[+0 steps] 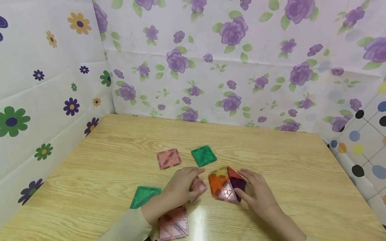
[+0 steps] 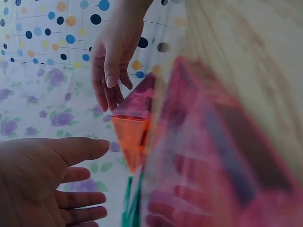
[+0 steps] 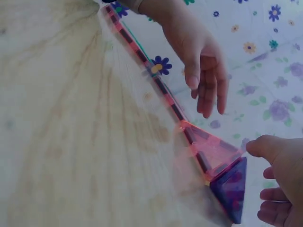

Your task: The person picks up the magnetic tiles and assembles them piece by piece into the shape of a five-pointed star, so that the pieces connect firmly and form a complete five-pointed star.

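A small pyramid-like shape (image 1: pixel 216 183) of translucent triangular magnetic tiles stands on the table, with orange, yellow, red, pink and purple faces. My right hand (image 1: pixel 257 194) is at its right side, thumb by the purple tile (image 3: pixel 232 189) and fingers behind, loosely extended around it. To the left, my left hand (image 1: pixel 181 187) hovers palm down over a pink tile (image 1: pixel 199 187), which it partly hides. In the left wrist view its thumb and fingers are spread, with nothing between them.
Beyond the hands lie a pink square tile (image 1: pixel 169 159) and a green tile (image 1: pixel 204 155). Another green tile (image 1: pixel 145 194) is left of my left forearm, and larger pink tiles (image 1: pixel 176 224) lie below it. Flowered cloth (image 1: pixel 211 67) hangs behind the wooden table (image 1: pixel 271 150).
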Demonstrator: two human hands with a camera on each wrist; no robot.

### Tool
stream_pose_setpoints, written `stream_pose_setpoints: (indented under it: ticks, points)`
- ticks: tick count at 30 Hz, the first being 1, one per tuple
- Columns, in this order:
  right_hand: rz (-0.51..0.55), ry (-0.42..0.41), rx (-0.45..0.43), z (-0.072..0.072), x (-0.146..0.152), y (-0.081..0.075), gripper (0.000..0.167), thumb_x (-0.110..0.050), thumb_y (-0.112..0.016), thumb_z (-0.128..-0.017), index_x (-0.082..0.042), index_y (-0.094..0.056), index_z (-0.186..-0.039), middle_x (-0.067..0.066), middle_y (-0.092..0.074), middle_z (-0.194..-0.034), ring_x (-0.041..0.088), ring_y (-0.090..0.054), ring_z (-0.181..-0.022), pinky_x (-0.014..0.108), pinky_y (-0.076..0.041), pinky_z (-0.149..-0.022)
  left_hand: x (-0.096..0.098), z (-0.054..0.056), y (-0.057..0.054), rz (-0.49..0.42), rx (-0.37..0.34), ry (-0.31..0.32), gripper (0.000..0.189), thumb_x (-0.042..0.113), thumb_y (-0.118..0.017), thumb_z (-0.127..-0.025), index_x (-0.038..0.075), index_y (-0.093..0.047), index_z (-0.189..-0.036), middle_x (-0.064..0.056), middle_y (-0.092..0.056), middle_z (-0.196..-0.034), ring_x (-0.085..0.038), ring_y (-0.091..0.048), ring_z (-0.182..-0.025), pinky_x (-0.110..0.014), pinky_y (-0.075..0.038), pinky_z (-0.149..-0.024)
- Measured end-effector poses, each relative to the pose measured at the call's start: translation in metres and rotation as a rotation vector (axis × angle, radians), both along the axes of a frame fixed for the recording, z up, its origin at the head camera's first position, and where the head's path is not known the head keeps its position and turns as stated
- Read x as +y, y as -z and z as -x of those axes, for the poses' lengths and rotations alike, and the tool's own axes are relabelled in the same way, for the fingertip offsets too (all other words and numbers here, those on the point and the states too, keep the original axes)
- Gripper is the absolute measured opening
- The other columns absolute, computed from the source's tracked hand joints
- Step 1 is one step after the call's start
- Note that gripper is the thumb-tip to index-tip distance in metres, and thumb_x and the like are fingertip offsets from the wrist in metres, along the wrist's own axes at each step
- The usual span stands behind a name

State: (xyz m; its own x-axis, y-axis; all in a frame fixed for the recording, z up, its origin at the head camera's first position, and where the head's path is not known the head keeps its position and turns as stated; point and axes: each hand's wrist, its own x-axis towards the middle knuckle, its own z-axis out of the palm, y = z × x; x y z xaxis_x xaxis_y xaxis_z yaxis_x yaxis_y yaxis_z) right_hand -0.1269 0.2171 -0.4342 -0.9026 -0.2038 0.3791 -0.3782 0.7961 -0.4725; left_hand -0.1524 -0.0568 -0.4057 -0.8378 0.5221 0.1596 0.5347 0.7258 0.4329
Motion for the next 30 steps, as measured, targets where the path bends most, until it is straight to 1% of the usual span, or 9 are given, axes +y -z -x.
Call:
stream_pose_setpoints:
  ticks: [5, 7, 10, 14, 17, 22, 27, 29, 30]
  points:
    - [0.001, -0.043, 0.178, -0.007, -0.01, -0.015, 0.049, -0.015, -0.079, -0.076, -0.01, -0.063, -0.122, 0.007, -0.063, -0.121, 0.027, -0.055, -0.111, 0.049, -0.052, -0.089, -0.019, -0.01, -0.015, 0.037, -0.035, 0.005, 0.062, 0.025, -0.076, -0.082, 0.01, -0.051, -0.137, -0.008, -0.058, -0.132, -0.031, -0.051, -0.126, -0.051, -0.039, -0.107]
    - [-0.005, -0.093, 0.271, -0.011, -0.016, -0.018, 0.043, -0.019, -0.078, -0.079, -0.01, -0.064, -0.119, 0.004, -0.065, -0.115, 0.021, -0.057, -0.105, 0.037, -0.054, -0.086, -0.027, -0.015, -0.018, 0.047, -0.036, 0.002, 0.063, 0.025, -0.077, -0.081, 0.01, -0.052, -0.136, -0.009, -0.058, -0.131, -0.031, -0.052, -0.124, -0.052, -0.04, -0.106]
    - [0.012, -0.22, 0.392, -0.018, -0.03, -0.021, 0.036, -0.033, -0.068, -0.089, -0.008, -0.065, -0.115, 0.004, -0.065, -0.11, 0.016, -0.059, -0.097, 0.019, -0.051, -0.085, -0.04, -0.029, -0.018, 0.078, -0.008, -0.011, 0.064, 0.031, -0.078, -0.079, 0.01, -0.054, -0.134, -0.008, -0.06, -0.126, -0.029, -0.054, -0.119, -0.05, -0.043, -0.104]
    - [0.054, -0.403, 0.447, -0.026, -0.051, -0.018, 0.041, -0.04, -0.053, -0.097, -0.005, -0.065, -0.113, 0.007, -0.064, -0.109, 0.015, -0.058, -0.094, 0.006, -0.046, -0.075, -0.059, -0.054, -0.011, 0.159, 0.074, -0.013, 0.07, 0.046, -0.08, -0.072, 0.009, -0.059, -0.128, -0.003, -0.062, -0.117, -0.022, -0.055, -0.111, -0.044, -0.046, -0.098]
    - [0.058, -0.5, 0.416, -0.031, -0.065, -0.013, 0.036, -0.034, -0.057, -0.096, -0.004, -0.063, -0.116, 0.007, -0.063, -0.11, 0.013, -0.058, -0.091, 0.005, -0.045, -0.067, -0.072, -0.071, -0.005, 0.208, 0.149, -0.009, 0.078, 0.058, -0.078, -0.067, 0.007, -0.061, -0.124, -0.001, -0.06, -0.111, -0.02, -0.054, -0.105, -0.043, -0.047, -0.093]
    - [-0.036, -0.592, 0.298, -0.035, -0.082, -0.01, 0.036, -0.029, -0.065, -0.092, -0.009, -0.062, -0.122, 0.004, -0.063, -0.119, 0.014, -0.061, -0.101, 0.018, -0.053, -0.081, -0.081, -0.088, 0.009, 0.279, 0.331, -0.012, 0.076, 0.072, -0.068, -0.068, 0.01, -0.066, -0.112, 0.003, -0.056, -0.096, -0.014, -0.051, -0.09, -0.03, -0.044, -0.075]
    - [-0.173, -0.716, 0.147, -0.036, -0.102, -0.006, 0.04, -0.027, -0.062, -0.094, -0.008, -0.059, -0.129, 0.005, -0.059, -0.132, 0.017, -0.056, -0.119, 0.032, -0.052, -0.095, -0.084, -0.097, 0.02, 0.341, 0.337, 0.025, 0.07, 0.077, -0.05, -0.078, 0.015, -0.066, -0.108, 0.004, -0.057, -0.094, -0.013, -0.055, -0.088, -0.026, -0.042, -0.071]
    - [-0.24, -0.752, 0.095, -0.037, -0.108, -0.004, 0.041, -0.029, -0.057, -0.097, -0.007, -0.057, -0.132, 0.005, -0.056, -0.137, 0.017, -0.054, -0.124, 0.033, -0.05, -0.099, -0.084, -0.099, 0.023, 0.346, 0.304, 0.051, 0.067, 0.075, -0.049, -0.081, 0.016, -0.066, -0.106, 0.003, -0.059, -0.097, -0.014, -0.056, -0.089, -0.027, -0.043, -0.072]
    - [-0.273, -0.759, 0.082, -0.038, -0.11, -0.004, 0.042, -0.03, -0.055, -0.098, -0.007, -0.056, -0.133, 0.005, -0.056, -0.138, 0.017, -0.053, -0.126, 0.033, -0.05, -0.1, -0.085, -0.099, 0.026, 0.338, 0.328, 0.072, 0.064, 0.073, -0.05, -0.081, 0.016, -0.067, -0.105, 0.003, -0.059, -0.097, -0.014, -0.056, -0.089, -0.027, -0.044, -0.073]
